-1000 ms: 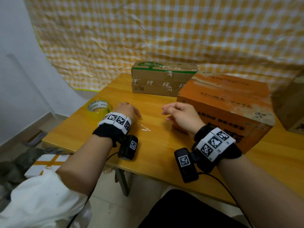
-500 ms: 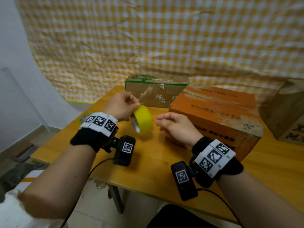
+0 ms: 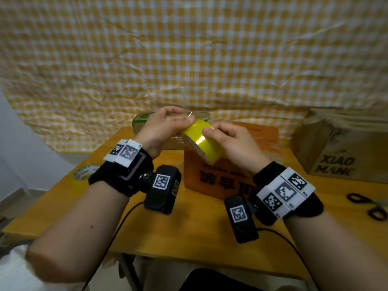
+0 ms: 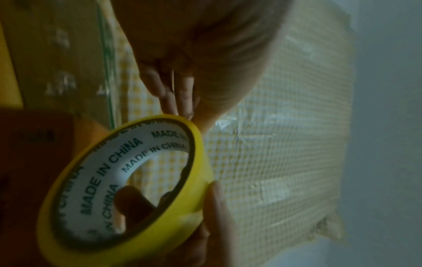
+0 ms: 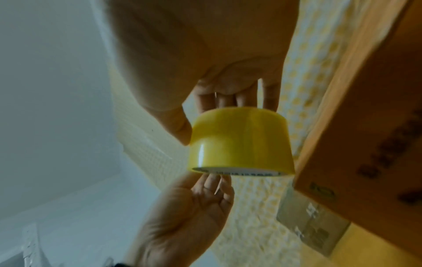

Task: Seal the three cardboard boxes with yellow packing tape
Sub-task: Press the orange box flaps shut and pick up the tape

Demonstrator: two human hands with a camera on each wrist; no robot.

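A yellow tape roll [image 3: 202,143] with a white printed core [image 4: 107,162] is held in the air over the orange box [image 3: 218,177]. My right hand [image 3: 210,131] grips the roll, thumb [image 5: 180,130] on its outer face and fingers behind it. My left hand [image 3: 184,122] pinches the roll's upper rim with its fingertips [image 4: 178,101]. A thin clear strip curls up from the rim there. A brown box with a green top [image 3: 142,120] stands behind my left hand. A third brown box [image 3: 340,152] stands at the right.
A second tape roll [image 3: 84,171] lies on the wooden table [image 3: 189,232] at the left edge. Black-handled scissors [image 3: 367,204] lie at the right. A yellow checked sheet [image 3: 189,59] hangs behind the table. Cables run from both wrist cameras.
My left hand picked the yellow roll up from the table and raised it in front of the boxes. My right hand rose and took hold of the roll.
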